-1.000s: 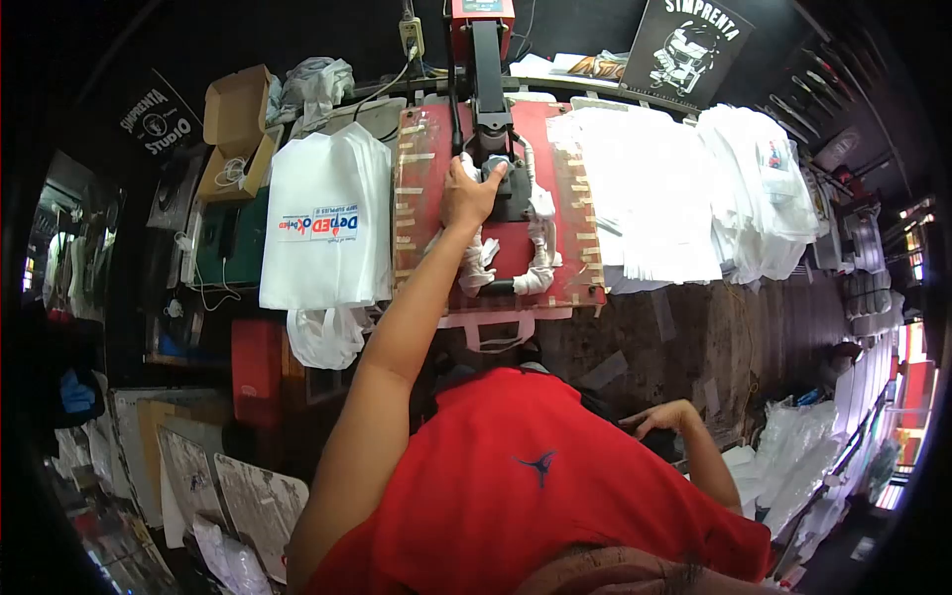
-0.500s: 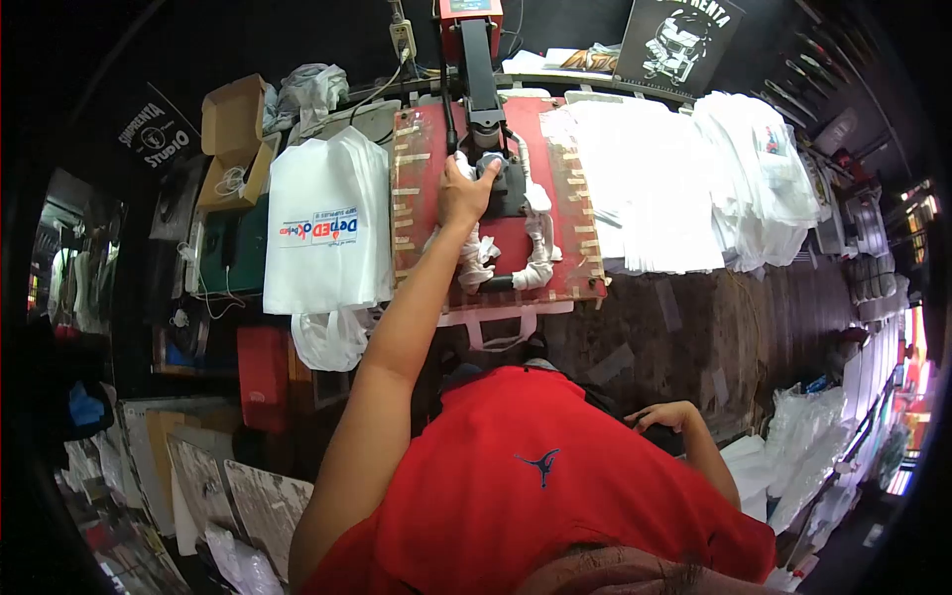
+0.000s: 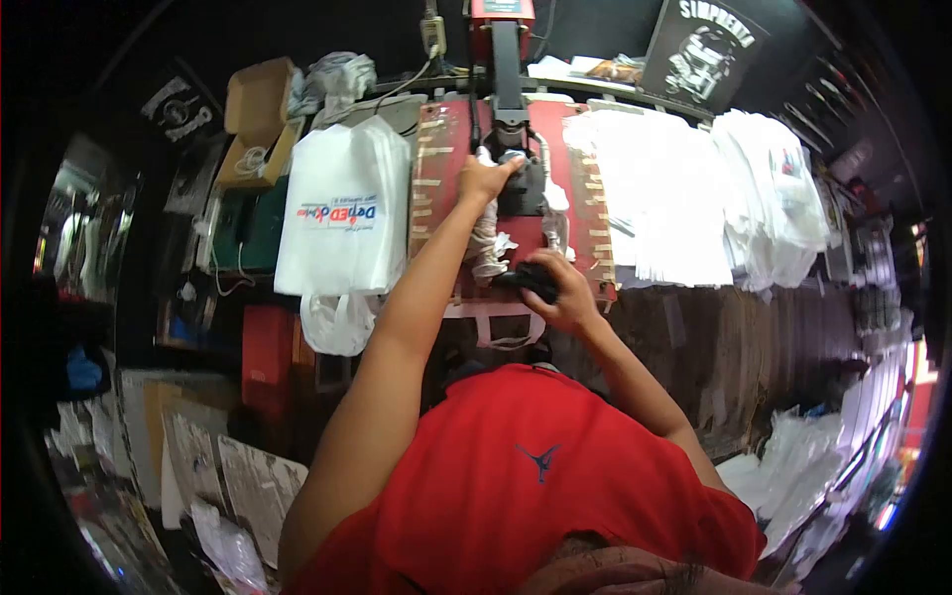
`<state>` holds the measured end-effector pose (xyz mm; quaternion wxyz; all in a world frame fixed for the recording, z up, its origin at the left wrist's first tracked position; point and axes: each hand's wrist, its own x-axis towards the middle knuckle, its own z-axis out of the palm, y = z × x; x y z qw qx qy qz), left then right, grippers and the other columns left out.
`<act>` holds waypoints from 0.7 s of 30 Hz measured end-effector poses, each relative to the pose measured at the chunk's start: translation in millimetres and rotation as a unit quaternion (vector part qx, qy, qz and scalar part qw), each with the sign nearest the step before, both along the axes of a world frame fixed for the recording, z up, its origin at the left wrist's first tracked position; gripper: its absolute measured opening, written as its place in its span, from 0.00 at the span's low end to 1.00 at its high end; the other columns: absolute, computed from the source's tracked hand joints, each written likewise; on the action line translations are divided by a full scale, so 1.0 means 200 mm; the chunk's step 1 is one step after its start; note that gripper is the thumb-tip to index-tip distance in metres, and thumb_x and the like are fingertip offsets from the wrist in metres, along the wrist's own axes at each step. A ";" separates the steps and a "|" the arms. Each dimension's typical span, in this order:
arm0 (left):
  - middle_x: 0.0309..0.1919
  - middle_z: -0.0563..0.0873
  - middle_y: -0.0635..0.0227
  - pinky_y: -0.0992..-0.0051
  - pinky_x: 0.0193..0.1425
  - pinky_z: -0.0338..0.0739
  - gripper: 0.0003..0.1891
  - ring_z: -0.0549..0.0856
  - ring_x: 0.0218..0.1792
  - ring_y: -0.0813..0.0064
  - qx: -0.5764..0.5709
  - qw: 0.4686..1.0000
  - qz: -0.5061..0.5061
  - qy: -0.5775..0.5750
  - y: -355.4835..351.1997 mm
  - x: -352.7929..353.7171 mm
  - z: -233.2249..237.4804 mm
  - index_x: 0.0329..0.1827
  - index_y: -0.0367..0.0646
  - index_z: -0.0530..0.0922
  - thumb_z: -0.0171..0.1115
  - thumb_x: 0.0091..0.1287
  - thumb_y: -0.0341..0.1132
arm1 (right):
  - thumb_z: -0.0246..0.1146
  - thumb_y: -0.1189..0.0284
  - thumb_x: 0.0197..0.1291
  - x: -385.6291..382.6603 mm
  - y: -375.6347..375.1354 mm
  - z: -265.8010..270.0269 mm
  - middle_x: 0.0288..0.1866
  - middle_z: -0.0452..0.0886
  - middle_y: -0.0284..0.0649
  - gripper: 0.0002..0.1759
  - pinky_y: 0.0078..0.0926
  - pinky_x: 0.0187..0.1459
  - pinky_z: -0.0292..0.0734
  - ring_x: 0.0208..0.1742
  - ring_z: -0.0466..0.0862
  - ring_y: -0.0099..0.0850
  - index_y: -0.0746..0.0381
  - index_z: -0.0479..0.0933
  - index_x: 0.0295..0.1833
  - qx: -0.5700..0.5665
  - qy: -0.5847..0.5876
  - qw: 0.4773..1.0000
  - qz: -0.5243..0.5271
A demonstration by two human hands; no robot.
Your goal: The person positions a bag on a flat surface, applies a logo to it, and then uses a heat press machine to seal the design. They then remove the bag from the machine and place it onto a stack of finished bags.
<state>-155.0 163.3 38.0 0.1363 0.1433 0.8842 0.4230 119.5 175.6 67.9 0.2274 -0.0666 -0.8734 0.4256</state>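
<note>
The heat press [image 3: 508, 74] has a red plate [image 3: 436, 188] edged with strips of tape, and a U-shaped handle [image 3: 486, 243] wrapped in white material. My left hand [image 3: 486, 180] is closed around the handle's left arm, its thumb by a bluish-grey knob [image 3: 512, 158]. At the handle's black front bar, my right hand [image 3: 569, 297] is closed with a dark piece [image 3: 536, 283] between fingers and thumb; I cannot tell whether that piece is separate from the bar. A pale bag strap [image 3: 511, 344] loops out below the plate's front edge.
Left of the press lies a stack of printed white bags [image 3: 342, 174]. White bags [image 3: 659, 188] are piled on its right, with another bundle [image 3: 773, 188] beyond. An open cardboard box [image 3: 258, 109] stands at the back left. A power cord [image 3: 407, 84] runs behind the press.
My right hand has come up from beside my hip to the front of the press handle and closed there. The left hand stays on the handle, while the view has shifted slightly.
</note>
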 end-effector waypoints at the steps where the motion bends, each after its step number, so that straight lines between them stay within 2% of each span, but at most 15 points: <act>1: 0.58 0.83 0.36 0.60 0.63 0.79 0.55 0.85 0.60 0.49 0.020 0.998 -0.016 -0.051 0.00 -0.03 0.00 0.59 0.24 0.77 0.77 0.42 0.69 | 0.73 0.68 0.50 -0.10 -0.03 -0.04 0.54 0.81 0.47 0.29 0.39 0.54 0.80 0.51 0.85 0.47 0.61 0.76 0.58 0.085 0.049 0.995 0.014; 2: 0.59 0.83 0.36 0.62 0.64 0.79 0.55 0.85 0.61 0.50 0.015 0.997 -0.023 -0.074 -0.01 -0.04 0.02 0.59 0.24 0.78 0.78 0.42 0.68 | 0.74 0.66 0.45 -0.17 -0.02 -0.10 0.53 0.79 0.47 0.30 0.42 0.51 0.81 0.49 0.84 0.50 0.61 0.76 0.57 0.171 0.089 0.981 0.009; 7: 0.60 0.84 0.41 0.66 0.64 0.78 0.48 0.85 0.61 0.55 0.037 0.988 -0.042 -0.145 -0.01 -0.10 0.00 0.56 0.26 0.83 0.80 0.41 0.63 | 0.76 0.61 0.41 -0.22 0.00 -0.22 0.50 0.79 0.46 0.35 0.43 0.45 0.81 0.45 0.85 0.49 0.59 0.75 0.57 0.172 0.048 0.983 0.048; 9: 0.59 0.85 0.43 0.68 0.63 0.78 0.48 0.86 0.60 0.57 0.053 0.985 -0.034 -0.159 -0.01 -0.09 0.03 0.56 0.26 0.83 0.81 0.40 0.60 | 0.75 0.61 0.45 -0.23 0.01 -0.22 0.44 0.79 0.45 0.32 0.42 0.41 0.81 0.42 0.84 0.48 0.61 0.75 0.56 0.193 0.050 0.979 0.042; 10: 0.59 0.85 0.43 0.68 0.63 0.78 0.48 0.86 0.60 0.57 0.058 0.986 -0.032 -0.155 0.00 -0.12 -0.01 0.56 0.26 0.83 0.81 0.40 0.60 | 0.75 0.60 0.45 -0.23 0.01 -0.22 0.44 0.79 0.45 0.34 0.42 0.39 0.81 0.41 0.84 0.48 0.62 0.73 0.58 0.203 0.047 0.977 0.039; 13: 0.59 0.85 0.46 0.68 0.64 0.78 0.47 0.86 0.60 0.59 0.107 0.978 -0.039 -0.173 0.00 -0.10 0.00 0.57 0.26 0.83 0.83 0.39 0.57 | 0.75 0.60 0.45 -0.22 0.00 -0.22 0.43 0.79 0.45 0.35 0.42 0.38 0.81 0.40 0.84 0.48 0.62 0.73 0.58 0.205 0.045 0.977 0.032; 15: 0.67 0.79 0.47 0.61 0.69 0.70 0.52 0.79 0.66 0.56 0.115 0.962 -0.060 -0.240 -0.03 -0.09 0.07 0.65 0.28 0.78 0.83 0.40 0.56 | 0.75 0.60 0.46 -0.22 0.01 -0.23 0.43 0.79 0.46 0.34 0.43 0.39 0.80 0.39 0.84 0.49 0.61 0.73 0.58 0.205 0.040 0.978 0.021; 16: 0.69 0.77 0.47 0.57 0.71 0.67 0.53 0.77 0.68 0.54 0.104 0.958 -0.077 -0.255 -0.01 -0.13 0.03 0.68 0.30 0.76 0.83 0.41 0.56 | 0.75 0.59 0.45 -0.22 0.01 -0.24 0.42 0.79 0.46 0.34 0.45 0.39 0.80 0.39 0.84 0.49 0.60 0.73 0.57 0.215 0.049 0.975 0.005; 19: 0.70 0.77 0.47 0.60 0.71 0.67 0.53 0.77 0.69 0.55 0.099 0.958 -0.031 -0.267 0.05 -0.14 -0.05 0.69 0.32 0.75 0.83 0.41 0.56 | 0.74 0.57 0.48 -0.23 -0.03 -0.27 0.39 0.80 0.47 0.29 0.48 0.39 0.80 0.39 0.83 0.51 0.59 0.73 0.51 0.186 0.022 0.982 -0.029; 20: 0.66 0.80 0.45 0.61 0.70 0.72 0.48 0.80 0.66 0.54 0.087 0.970 -0.028 -0.225 0.06 -0.15 -0.07 0.65 0.33 0.79 0.82 0.43 0.57 | 0.74 0.57 0.47 -0.19 -0.03 -0.27 0.39 0.80 0.48 0.29 0.48 0.39 0.80 0.38 0.84 0.51 0.59 0.73 0.52 0.194 0.037 0.980 -0.031; 21: 0.66 0.80 0.45 0.61 0.70 0.72 0.48 0.80 0.66 0.54 0.081 0.971 -0.028 -0.222 0.03 -0.13 0.05 0.65 0.33 0.79 0.82 0.43 0.57 | 0.74 0.56 0.46 -0.20 -0.04 -0.23 0.38 0.80 0.48 0.30 0.48 0.39 0.80 0.37 0.84 0.51 0.59 0.74 0.52 0.199 0.057 0.978 -0.032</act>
